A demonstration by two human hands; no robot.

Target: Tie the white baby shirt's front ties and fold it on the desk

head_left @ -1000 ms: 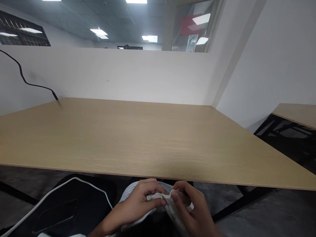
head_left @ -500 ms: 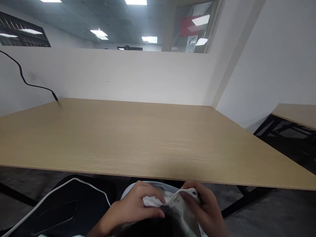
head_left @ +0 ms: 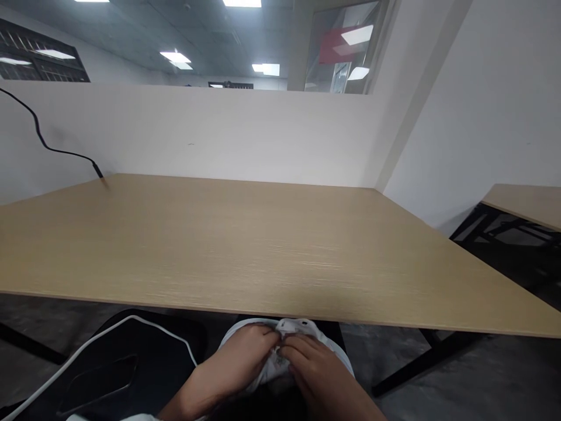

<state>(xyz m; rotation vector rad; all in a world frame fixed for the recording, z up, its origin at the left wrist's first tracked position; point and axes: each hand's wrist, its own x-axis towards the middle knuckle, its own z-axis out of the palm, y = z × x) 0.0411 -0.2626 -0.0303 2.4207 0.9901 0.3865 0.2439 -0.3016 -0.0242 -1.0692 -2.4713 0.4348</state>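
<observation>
Both hands are low at the bottom of the view, just in front of the wooden table's near edge. My left hand and my right hand meet fingertip to fingertip and pinch a bunched white cloth with a faint print. The fingers of both are curled and closed on the cloth. Pale blue-white fabric spreads around and under the hands, over my lap. Something dark lies below the hands at the frame's bottom edge; I cannot make it out.
A black chair seat with a white cable across it stands at the lower left. A black cable hangs over the white partition at the back left. A second table stands at the right, with dark frame legs below.
The hands have drawn together. The right hand moved left and the cloth, spread between them before, is now bunched at their fingertips, a little closer to the table edge.
</observation>
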